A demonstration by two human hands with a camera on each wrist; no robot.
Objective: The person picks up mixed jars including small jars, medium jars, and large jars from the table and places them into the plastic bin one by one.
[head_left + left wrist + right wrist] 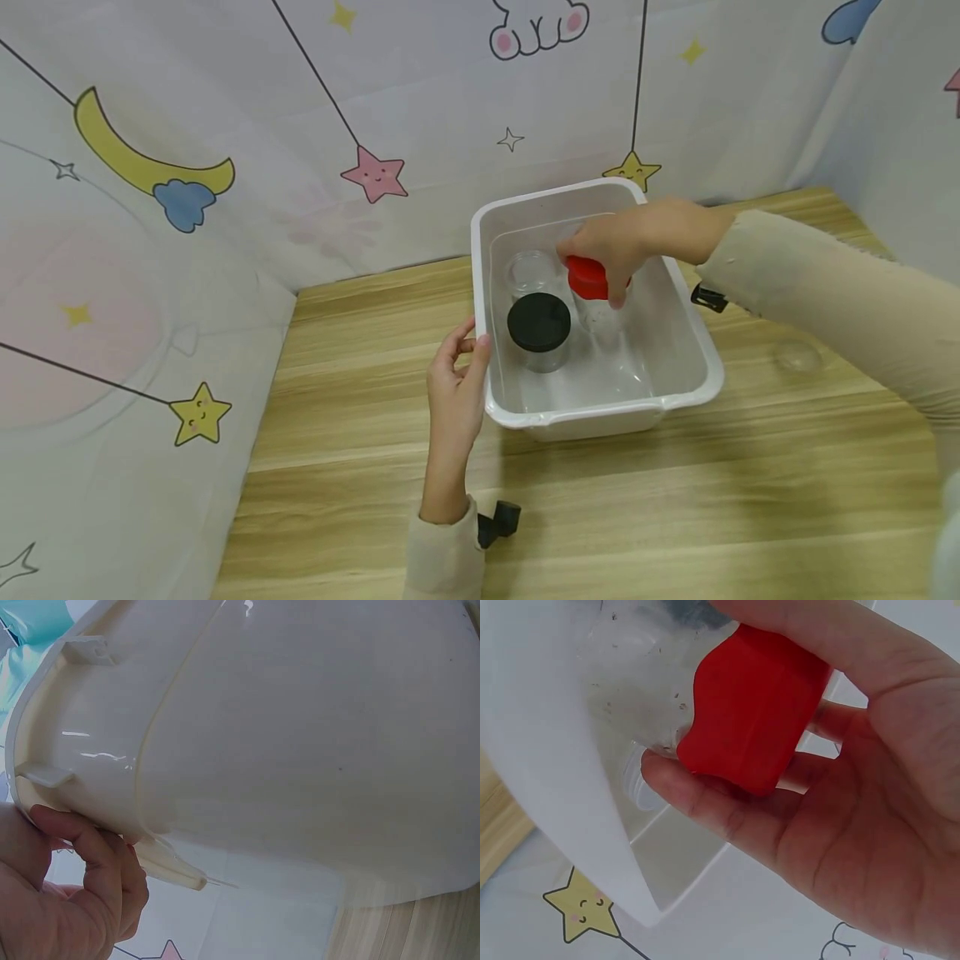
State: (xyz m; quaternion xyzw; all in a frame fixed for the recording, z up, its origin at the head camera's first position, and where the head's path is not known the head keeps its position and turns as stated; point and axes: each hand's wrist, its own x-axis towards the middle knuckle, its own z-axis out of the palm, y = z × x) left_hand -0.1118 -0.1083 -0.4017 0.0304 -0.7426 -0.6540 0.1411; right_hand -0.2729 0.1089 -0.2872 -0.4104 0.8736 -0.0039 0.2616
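My right hand reaches over the white plastic tub and grips the red lid of a clear jar. In the right wrist view, the thumb and fingers curl round the lid from opposite sides. At the tub's left rim, my left hand pinches the edge; the left wrist view shows its fingers bent under the lip. Inside the tub stand a clear jar with a black lid and, behind it, another see-through container. Whether the red-lidded jar touches the tub floor I cannot tell.
The tub sits on a wood-grain table, close to a printed cloth backdrop. A faint clear round object lies on the table to the right. Black wrist mounts show at both sleeves.
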